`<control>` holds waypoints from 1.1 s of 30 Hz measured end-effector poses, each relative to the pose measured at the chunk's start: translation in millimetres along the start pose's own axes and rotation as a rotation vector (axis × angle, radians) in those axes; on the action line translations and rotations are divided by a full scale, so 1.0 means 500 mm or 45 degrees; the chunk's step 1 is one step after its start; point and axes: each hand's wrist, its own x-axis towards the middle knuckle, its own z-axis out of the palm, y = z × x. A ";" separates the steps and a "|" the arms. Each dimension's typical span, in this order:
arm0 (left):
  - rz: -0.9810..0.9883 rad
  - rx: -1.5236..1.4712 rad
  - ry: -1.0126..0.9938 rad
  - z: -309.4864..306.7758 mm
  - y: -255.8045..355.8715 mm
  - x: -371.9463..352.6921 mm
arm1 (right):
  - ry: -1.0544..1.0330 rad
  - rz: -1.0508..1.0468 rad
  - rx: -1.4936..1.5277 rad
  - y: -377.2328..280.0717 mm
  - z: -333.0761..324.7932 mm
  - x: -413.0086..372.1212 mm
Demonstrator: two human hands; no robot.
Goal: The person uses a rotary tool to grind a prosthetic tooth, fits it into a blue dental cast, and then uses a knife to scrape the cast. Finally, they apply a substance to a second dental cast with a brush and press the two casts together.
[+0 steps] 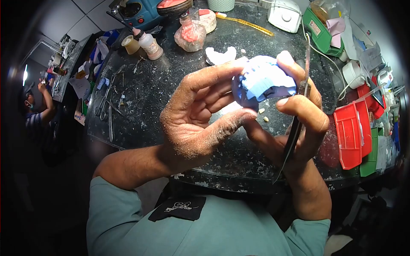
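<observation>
My left hand [192, 115], dusted with pale powder, is closed on a blue-and-white dental cast [265, 81] held up over the bench. Bright light washes out part of its surface. The fingers of my right hand [309, 113] grip the cast's other side. That same hand also holds a wax knife [292, 138], its thin metal end pointing up and its dark handle running down past the palm. On the bench below the cast lie small tooth-like pieces [265, 119]. A white horseshoe-shaped plaster piece [221, 55] rests just beyond my left fingers.
Metal hand tools [111, 121] lie at the left of the black bench [141, 100]. A dropper bottle [151, 47] and a pink-and-clear lump [190, 36] stand behind. Red bins [348, 134] and a green box [320, 32] line the right. A person [40, 106] sits far left.
</observation>
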 end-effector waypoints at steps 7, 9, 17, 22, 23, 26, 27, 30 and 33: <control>0.091 -0.048 -0.084 -0.007 -0.002 0.002 | 0.020 -0.103 0.025 -0.002 -0.007 0.003; 0.235 -0.006 -0.147 -0.004 0.004 0.009 | -0.097 0.022 0.014 -0.034 -0.032 0.009; 0.370 -0.079 -0.232 -0.007 0.002 0.019 | -0.122 0.361 0.318 -0.102 -0.056 -0.002; 0.365 -0.214 -0.216 -0.002 0.000 0.011 | -0.074 -0.018 -0.033 -0.077 -0.046 -0.013; 0.346 -0.240 -0.198 0.000 0.002 0.011 | -0.066 -0.048 -0.081 -0.074 -0.044 -0.016; 0.229 -0.364 -0.161 0.005 0.016 0.007 | -0.123 -0.056 -0.104 -0.078 -0.049 -0.014; 0.217 -0.374 -0.162 0.004 0.017 0.008 | -0.136 -0.055 -0.108 -0.080 -0.052 -0.011; 0.222 -0.357 -0.192 0.000 0.016 0.009 | -0.155 -0.050 -0.114 -0.086 -0.058 -0.013; 0.235 -0.315 -0.222 -0.005 0.015 0.010 | -0.173 -0.050 -0.114 -0.087 -0.061 -0.013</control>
